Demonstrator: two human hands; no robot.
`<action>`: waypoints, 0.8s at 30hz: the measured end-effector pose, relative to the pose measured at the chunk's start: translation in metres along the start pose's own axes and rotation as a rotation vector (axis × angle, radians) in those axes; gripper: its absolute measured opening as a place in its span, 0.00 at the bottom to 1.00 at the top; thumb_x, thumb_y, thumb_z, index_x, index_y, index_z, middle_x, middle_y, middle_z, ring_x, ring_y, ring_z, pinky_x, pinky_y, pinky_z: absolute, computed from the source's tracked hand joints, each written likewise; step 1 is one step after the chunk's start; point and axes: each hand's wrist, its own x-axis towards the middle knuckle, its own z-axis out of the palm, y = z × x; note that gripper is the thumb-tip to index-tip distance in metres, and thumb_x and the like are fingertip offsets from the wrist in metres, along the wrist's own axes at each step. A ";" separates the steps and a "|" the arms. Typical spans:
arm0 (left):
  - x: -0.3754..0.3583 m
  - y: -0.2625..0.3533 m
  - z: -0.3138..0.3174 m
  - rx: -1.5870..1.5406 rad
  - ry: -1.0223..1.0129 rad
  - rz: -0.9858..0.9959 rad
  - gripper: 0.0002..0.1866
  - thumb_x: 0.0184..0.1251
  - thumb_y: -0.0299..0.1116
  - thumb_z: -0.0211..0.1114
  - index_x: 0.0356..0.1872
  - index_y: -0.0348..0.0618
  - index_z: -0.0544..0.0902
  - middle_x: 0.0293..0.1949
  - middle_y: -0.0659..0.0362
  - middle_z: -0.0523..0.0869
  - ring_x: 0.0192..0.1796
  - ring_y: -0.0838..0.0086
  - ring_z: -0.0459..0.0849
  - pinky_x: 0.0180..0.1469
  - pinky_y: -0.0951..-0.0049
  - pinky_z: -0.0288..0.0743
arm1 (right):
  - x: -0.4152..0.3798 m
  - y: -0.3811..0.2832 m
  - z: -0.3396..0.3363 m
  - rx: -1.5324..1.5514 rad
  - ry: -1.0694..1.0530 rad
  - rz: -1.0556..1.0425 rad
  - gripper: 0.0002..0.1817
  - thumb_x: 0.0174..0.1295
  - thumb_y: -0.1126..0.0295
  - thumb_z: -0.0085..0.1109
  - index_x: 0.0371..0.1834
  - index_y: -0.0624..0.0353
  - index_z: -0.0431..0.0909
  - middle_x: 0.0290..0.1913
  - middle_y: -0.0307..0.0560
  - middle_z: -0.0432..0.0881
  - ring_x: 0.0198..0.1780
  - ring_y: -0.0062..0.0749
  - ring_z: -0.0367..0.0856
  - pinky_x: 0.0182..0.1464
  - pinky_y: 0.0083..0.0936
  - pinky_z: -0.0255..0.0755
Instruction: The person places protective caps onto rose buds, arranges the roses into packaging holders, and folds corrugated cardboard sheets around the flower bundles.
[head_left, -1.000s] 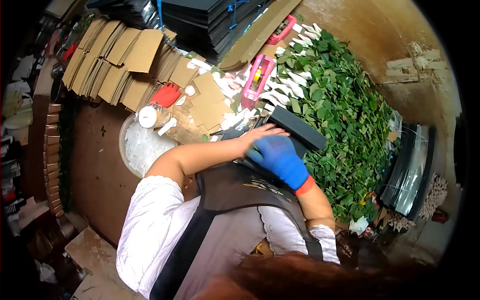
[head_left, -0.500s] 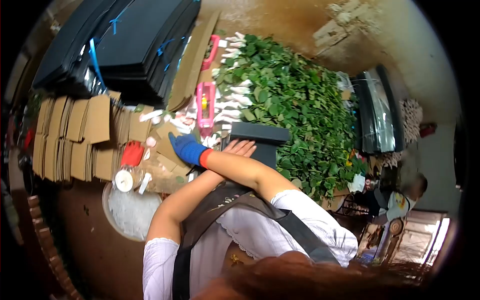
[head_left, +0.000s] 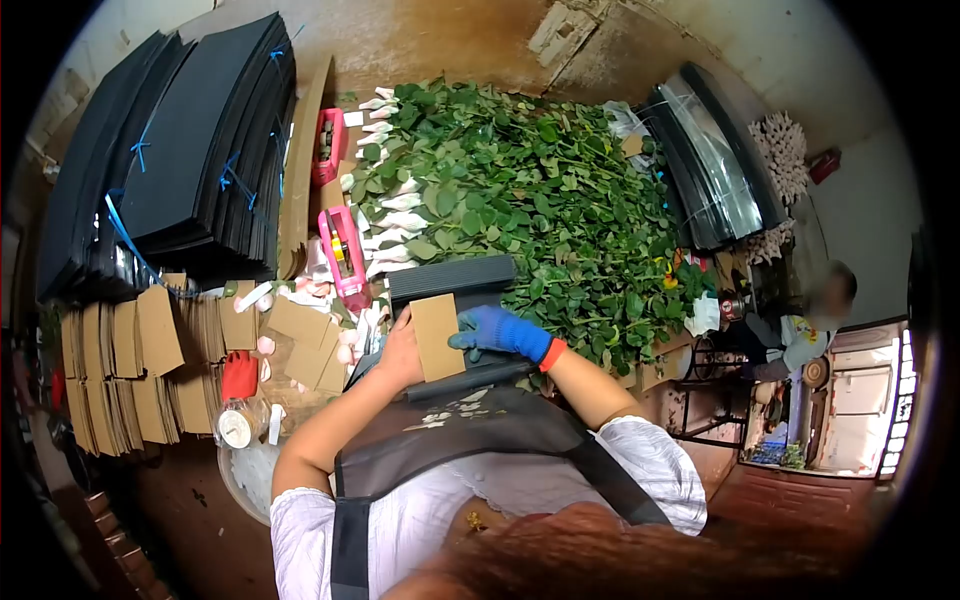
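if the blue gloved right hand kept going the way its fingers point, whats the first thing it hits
Most likely the brown card piece, which the right hand already touches at its edge; just beyond is the bare left hand. Depth is hard to judge from above.

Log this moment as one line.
left hand: holds card | right hand: blue glove, on card edge | card over black corrugated sheet | leafy stems behind

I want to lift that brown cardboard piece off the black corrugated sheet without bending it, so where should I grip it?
Pinch the cardboard piece by its long side edges, coming from above. It lies flat on the black corrugated sheet, with the left hand and gloved right hand already at opposite edges.
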 end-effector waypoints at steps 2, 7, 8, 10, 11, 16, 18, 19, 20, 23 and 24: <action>-0.009 -0.013 0.003 -0.104 0.034 0.037 0.28 0.66 0.44 0.61 0.64 0.42 0.78 0.66 0.51 0.80 0.71 0.56 0.73 0.78 0.49 0.55 | 0.003 -0.004 0.000 -0.003 -0.027 0.036 0.18 0.66 0.56 0.69 0.40 0.63 0.83 0.30 0.45 0.87 0.26 0.24 0.85 0.34 0.23 0.80; -0.062 -0.007 -0.041 -0.045 0.226 -0.288 0.23 0.61 0.29 0.66 0.58 0.35 0.81 0.64 0.46 0.81 0.68 0.50 0.76 0.73 0.48 0.64 | 0.012 0.001 0.004 -0.192 0.005 0.009 0.23 0.65 0.49 0.67 0.38 0.62 0.82 0.29 0.45 0.87 0.25 0.26 0.86 0.33 0.26 0.81; -0.060 -0.006 -0.049 -0.074 0.250 -0.181 0.23 0.59 0.24 0.65 0.58 0.36 0.81 0.61 0.48 0.83 0.63 0.51 0.81 0.66 0.52 0.73 | 0.012 -0.002 0.001 -0.222 -0.011 0.025 0.25 0.64 0.46 0.67 0.38 0.62 0.83 0.28 0.46 0.87 0.26 0.27 0.86 0.33 0.27 0.81; -0.037 0.010 -0.071 -0.115 0.165 -0.055 0.21 0.60 0.24 0.66 0.57 0.37 0.82 0.58 0.50 0.86 0.57 0.55 0.85 0.61 0.58 0.78 | 0.017 0.004 0.000 -0.313 -0.035 0.006 0.25 0.66 0.45 0.63 0.39 0.61 0.83 0.29 0.47 0.88 0.26 0.30 0.87 0.35 0.30 0.82; -0.024 0.017 -0.074 -0.139 0.096 -0.035 0.20 0.60 0.26 0.67 0.55 0.37 0.82 0.57 0.51 0.86 0.56 0.57 0.85 0.61 0.60 0.78 | 0.021 0.004 -0.001 -0.358 -0.044 -0.004 0.25 0.66 0.45 0.61 0.39 0.60 0.83 0.29 0.47 0.89 0.26 0.32 0.88 0.36 0.32 0.82; -0.014 0.021 -0.055 -0.019 0.016 -0.074 0.17 0.60 0.29 0.70 0.51 0.38 0.84 0.55 0.53 0.86 0.57 0.60 0.84 0.65 0.52 0.76 | 0.004 -0.031 -0.040 -0.751 -0.094 -0.416 0.25 0.67 0.40 0.57 0.48 0.47 0.87 0.37 0.48 0.89 0.41 0.43 0.89 0.48 0.38 0.81; -0.015 0.020 -0.050 -0.046 0.016 -0.105 0.17 0.61 0.30 0.71 0.51 0.39 0.85 0.56 0.54 0.86 0.58 0.60 0.84 0.67 0.53 0.75 | 0.003 -0.054 -0.080 -0.338 0.218 -0.623 0.20 0.69 0.51 0.60 0.59 0.45 0.83 0.45 0.49 0.88 0.45 0.50 0.87 0.51 0.38 0.81; -0.014 0.019 -0.049 -0.053 0.017 -0.115 0.17 0.61 0.30 0.71 0.52 0.39 0.85 0.56 0.54 0.86 0.58 0.61 0.84 0.68 0.53 0.74 | 0.014 -0.062 -0.109 -0.298 0.388 -0.649 0.21 0.69 0.53 0.61 0.62 0.44 0.82 0.48 0.49 0.87 0.48 0.49 0.86 0.53 0.38 0.81; -0.013 0.020 -0.050 -0.050 0.015 -0.122 0.17 0.61 0.30 0.71 0.51 0.39 0.85 0.55 0.55 0.86 0.58 0.61 0.84 0.68 0.54 0.74 | 0.033 -0.071 -0.137 -0.302 0.602 -0.706 0.19 0.68 0.56 0.62 0.60 0.45 0.82 0.48 0.51 0.86 0.46 0.49 0.86 0.50 0.41 0.81; -0.011 0.019 -0.047 -0.039 0.022 -0.145 0.15 0.60 0.29 0.71 0.49 0.41 0.87 0.54 0.56 0.87 0.57 0.64 0.85 0.68 0.56 0.75 | 0.118 -0.058 -0.225 -1.065 0.988 -0.470 0.14 0.61 0.64 0.62 0.50 0.48 0.83 0.54 0.47 0.83 0.50 0.45 0.84 0.53 0.41 0.77; -0.009 0.019 -0.050 -0.043 0.002 -0.151 0.15 0.60 0.29 0.70 0.49 0.41 0.87 0.55 0.56 0.87 0.57 0.64 0.85 0.69 0.56 0.74 | 0.149 -0.042 -0.243 -1.200 0.932 -0.362 0.13 0.62 0.65 0.60 0.50 0.48 0.83 0.54 0.47 0.82 0.52 0.45 0.83 0.55 0.40 0.75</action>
